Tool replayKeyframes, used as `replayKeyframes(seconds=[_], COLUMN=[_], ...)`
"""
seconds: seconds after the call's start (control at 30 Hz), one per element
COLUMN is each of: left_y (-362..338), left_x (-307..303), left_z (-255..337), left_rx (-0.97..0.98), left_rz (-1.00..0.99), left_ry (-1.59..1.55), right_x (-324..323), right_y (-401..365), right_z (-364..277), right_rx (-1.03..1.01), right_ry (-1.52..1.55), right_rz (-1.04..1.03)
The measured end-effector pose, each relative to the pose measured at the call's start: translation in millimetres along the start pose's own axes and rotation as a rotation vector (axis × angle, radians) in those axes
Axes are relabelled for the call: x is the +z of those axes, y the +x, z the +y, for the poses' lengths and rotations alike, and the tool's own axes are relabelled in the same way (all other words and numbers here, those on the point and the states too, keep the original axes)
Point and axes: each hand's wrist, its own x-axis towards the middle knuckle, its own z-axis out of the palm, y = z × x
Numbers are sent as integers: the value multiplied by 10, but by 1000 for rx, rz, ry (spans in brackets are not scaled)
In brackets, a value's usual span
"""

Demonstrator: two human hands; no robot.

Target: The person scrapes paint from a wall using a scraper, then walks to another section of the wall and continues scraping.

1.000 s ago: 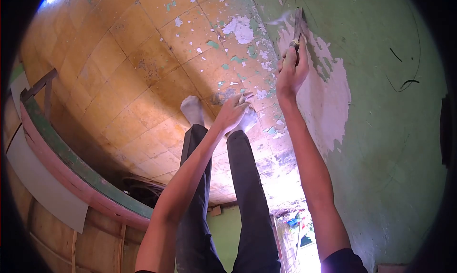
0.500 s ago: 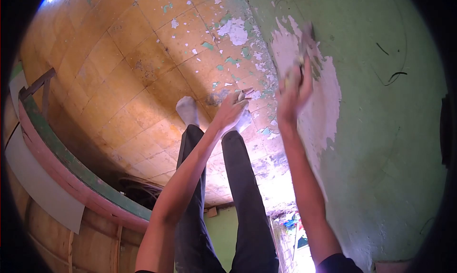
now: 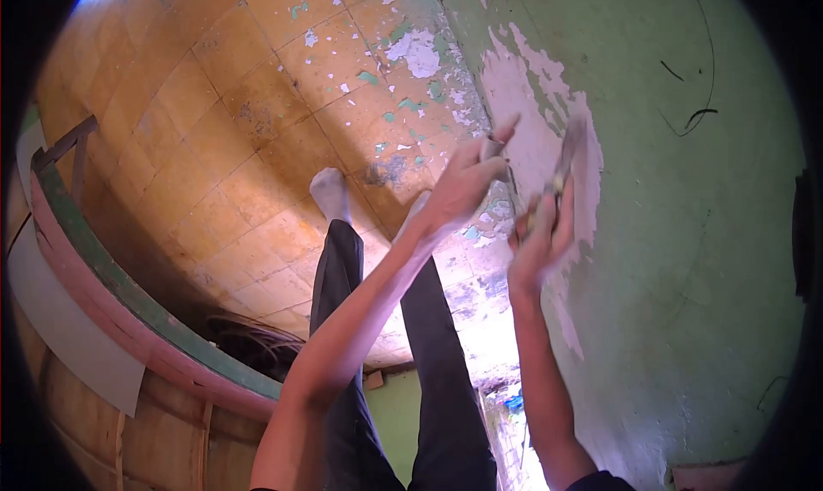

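My right hand (image 3: 542,247) is closed around the handle of a scraper (image 3: 566,161), somewhat blurred by motion. Its blade points up along the green wall (image 3: 686,234) and overlaps a bare, pale patch (image 3: 523,92) where the paint is off. To the left, my left hand (image 3: 467,178) is raised near the foot of the wall. Its fingers are curled around a small greyish object (image 3: 492,148); I cannot tell what kind it is.
Paint flakes (image 3: 416,54) lie scattered over the orange tiled floor (image 3: 249,80) along the wall. My feet, in light socks (image 3: 329,191), stand on the tiles. At the left curves a green and pink ledge (image 3: 129,290), with dark coiled material (image 3: 253,341) beside it.
My right hand has come down the wall with the scraper. My left hand has moved up and to the right, closer to the wall and the right hand. The view has shifted slightly.
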Motion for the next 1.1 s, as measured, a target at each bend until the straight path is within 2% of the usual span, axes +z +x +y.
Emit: replayKeyframes(seconds=[0.13, 0.2, 0.27, 0.33, 0.43, 0.47, 0.53, 0.57, 0.67, 0.77, 0.9, 0.97, 1.1], left_y=[-115, -195, -190, -110, 201, 247, 125, 41, -25, 165, 124, 30, 201], left_x=[316, 522, 653, 707, 577, 507, 495, 557, 613, 504, 553, 632, 552], left_z=[-10, -99, -278, -379, -304, -317, -325, -368, -263, -295, -266, -308, -291], left_rx=[-232, -173, -55, -38, -254, -248, -282, -260, -222, -268, -284, -245, -295], left_rz=[-132, -143, -111, -39, 43, 13, 16, -15, -29, -20, -6, -26, -55], left_ry=[283, 344, 369, 334, 239, 200, 99, 156, 245, 175, 143, 143, 54], right_x=[-412, -489, -600, -528, -360, -308, -260, -222, -340, -271, -249, -316, -286], right_y=[-107, -64, 129, 300, 395, 422, 247, 108, 195, 362, 208, 55, 231], right_z=[171, 178, 625, 771, 723, 681, 616, 547, 676, 845, 445, 109, 258], right_rx=[56, 98, -352, -515, -264, -173, -144, -125, -126, -188, -22, 75, -10], right_ry=[-108, -150, -333, -351, -196, -156, -103, -58, -102, -156, -129, -290, -227], right_rz=[-23, -97, -58, -45, -77, -85, -33, 11, -3, -46, -51, -63, -78])
